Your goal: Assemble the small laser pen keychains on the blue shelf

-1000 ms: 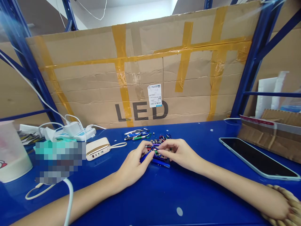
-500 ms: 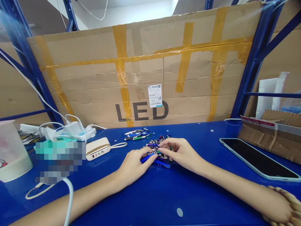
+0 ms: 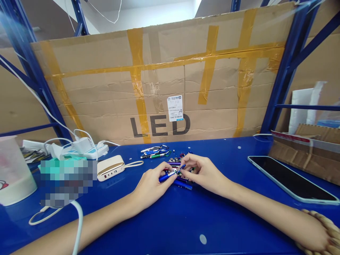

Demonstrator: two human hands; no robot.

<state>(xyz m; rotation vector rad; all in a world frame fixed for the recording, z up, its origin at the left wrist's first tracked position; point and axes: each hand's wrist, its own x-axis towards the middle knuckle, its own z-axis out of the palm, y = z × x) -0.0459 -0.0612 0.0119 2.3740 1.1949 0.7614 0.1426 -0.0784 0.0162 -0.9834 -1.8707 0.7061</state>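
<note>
Blue counter (image 3: 225,226), taped cardboard sheet (image 3: 159,81) w/ "LED" print behind back edge. Centre: slim blue metal penlight (image 3: 166,176), roughly horizontal, held over a loose pile of penlights & button cells (image 3: 175,160). Left hand (image 3: 154,187) curled, fingers (image 3: 165,170) closed on pen body. Right hand (image 3: 204,173) fingertips (image 3: 183,169) pinched at pen's far end, nearly meeting left fingers. More penlights (image 3: 151,152) near back edge. Right edge: phone (image 3: 289,177), cardboard tray (image 3: 305,156), contents unclear. Left: power bank (image 3: 110,167).
</note>
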